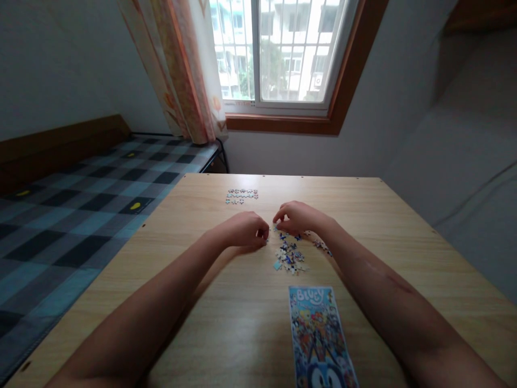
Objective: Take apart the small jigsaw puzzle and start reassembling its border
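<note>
The person's two hands meet near the centre of the frame, close but not touching each other. The left arm (173, 288) rises from the lower left corner, slanting up to the right, and the left hand (245, 227) rests low over the worktop (226, 312), knuckles up, fingers curled down and inward. A tiny bit of something shows at its fingertips, too small to tell whether it is gripped.

The right arm (388, 291) comes from the lower right corner, slanting up to the left. Its wrist is bent, and the right hand (298, 216) arches with thumb and forefinger pointing left and down, their tips near each other at a small pale-blue piece (275, 227); whether they pinch it or only touch it cannot be told.

The pile (289, 256) of puzzle pieces lies just below the hands, right of centre, with loose pieces (322, 245) beside the right forearm. Joined rows (242, 196) sit above the left hand, and the Bluey sheet (319, 334) lies at the bottom, right of centre.
</note>
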A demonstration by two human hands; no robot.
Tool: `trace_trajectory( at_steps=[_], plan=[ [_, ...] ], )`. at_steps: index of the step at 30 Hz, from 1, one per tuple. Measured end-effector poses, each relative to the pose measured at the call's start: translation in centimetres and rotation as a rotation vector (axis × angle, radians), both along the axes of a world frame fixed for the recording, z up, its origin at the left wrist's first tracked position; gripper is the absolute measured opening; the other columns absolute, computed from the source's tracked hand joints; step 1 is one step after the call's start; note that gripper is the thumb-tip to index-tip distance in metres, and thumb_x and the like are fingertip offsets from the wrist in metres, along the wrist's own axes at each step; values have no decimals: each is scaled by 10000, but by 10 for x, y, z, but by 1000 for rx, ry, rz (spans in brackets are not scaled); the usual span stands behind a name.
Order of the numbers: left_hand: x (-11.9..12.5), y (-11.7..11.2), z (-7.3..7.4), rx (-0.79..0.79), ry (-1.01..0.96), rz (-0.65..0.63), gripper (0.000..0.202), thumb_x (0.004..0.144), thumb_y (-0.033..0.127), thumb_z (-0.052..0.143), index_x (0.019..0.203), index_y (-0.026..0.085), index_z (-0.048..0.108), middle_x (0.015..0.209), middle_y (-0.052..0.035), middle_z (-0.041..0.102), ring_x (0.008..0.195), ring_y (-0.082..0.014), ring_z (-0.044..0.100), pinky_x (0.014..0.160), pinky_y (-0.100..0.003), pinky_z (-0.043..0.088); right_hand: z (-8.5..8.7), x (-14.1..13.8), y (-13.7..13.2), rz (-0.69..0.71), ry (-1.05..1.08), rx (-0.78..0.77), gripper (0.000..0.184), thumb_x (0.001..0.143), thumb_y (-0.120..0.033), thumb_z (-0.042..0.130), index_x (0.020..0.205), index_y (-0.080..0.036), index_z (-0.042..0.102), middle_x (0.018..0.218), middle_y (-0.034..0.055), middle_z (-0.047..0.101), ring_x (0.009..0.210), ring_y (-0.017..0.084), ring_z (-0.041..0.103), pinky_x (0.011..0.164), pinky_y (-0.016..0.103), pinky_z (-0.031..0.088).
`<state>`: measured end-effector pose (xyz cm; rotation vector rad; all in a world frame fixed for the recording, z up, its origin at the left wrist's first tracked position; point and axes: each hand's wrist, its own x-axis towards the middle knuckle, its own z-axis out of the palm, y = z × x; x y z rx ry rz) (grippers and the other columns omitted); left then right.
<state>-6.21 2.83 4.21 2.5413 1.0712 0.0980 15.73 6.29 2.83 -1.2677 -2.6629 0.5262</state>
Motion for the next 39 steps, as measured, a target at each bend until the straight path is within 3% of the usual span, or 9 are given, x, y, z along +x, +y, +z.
trace_trajectory(
  at_steps=[4,7,11,14,19,24,29,34,39],
  plan=[
    [1,-1,4,-78,-12,-25,119,733,244,671,782,261,778,732,10,722,638,-138,587,637,-265,406,-1,-2,0,12,31,77,206,830,-263,701,1013,-240,795,1013,52,721,849,156,623,774,261,447],
    [6,-9,15,-119,22,-85,128,757,314,693,747,201,753,671,1,685,568,-110,530,591,-256,374,9,1,-1,20,7,60,184,833,-297,712,982,-222,789,981,55,716,814,148,607,739,266,431],
    [17,-28,26,-125,241,-86,412,797,550,661,640,172,709,525,-14,591,471,-103,406,546,-279,339,27,2,-12,107,-122,-242,163,809,-330,721,904,-207,772,774,4,696,641,109,563,601,249,374],
    [23,-38,24,-71,359,-56,518,805,638,604,617,169,716,510,-46,576,476,-122,413,550,-292,357,33,-4,-22,179,-187,-394,221,770,-388,754,866,-189,752,705,-11,676,602,101,539,562,242,343],
    [25,-41,16,14,458,-45,463,807,568,589,740,154,787,640,-110,661,562,-194,543,582,-326,419,30,-17,-32,190,-229,-365,223,712,-351,779,861,-191,740,702,-18,673,607,101,530,569,238,341],
    [22,-40,24,-36,532,-44,407,758,526,660,792,150,810,700,-130,693,633,-229,598,613,-336,443,25,-18,-31,183,-226,-396,193,718,-292,753,878,-186,738,746,-7,680,623,100,545,575,230,359],
    [14,-36,36,-124,596,30,283,687,405,748,790,149,809,702,-113,704,620,-196,574,641,-320,446,29,-19,-32,171,-228,-435,194,728,-257,744,906,-180,737,736,-10,677,622,101,565,580,231,372],
    [-3,-23,40,-135,659,64,191,670,247,718,820,172,809,756,-85,734,600,-155,543,622,-281,431,28,-20,-32,193,-204,-453,192,724,-219,734,911,-175,730,734,-17,667,624,100,567,565,226,374],
    [-16,-12,44,-163,640,96,196,674,261,747,848,196,810,794,-55,751,602,-136,547,627,-261,426,24,-18,-29,204,-177,-489,192,752,-221,704,935,-165,717,747,-11,665,636,99,566,573,221,376]
  ],
)
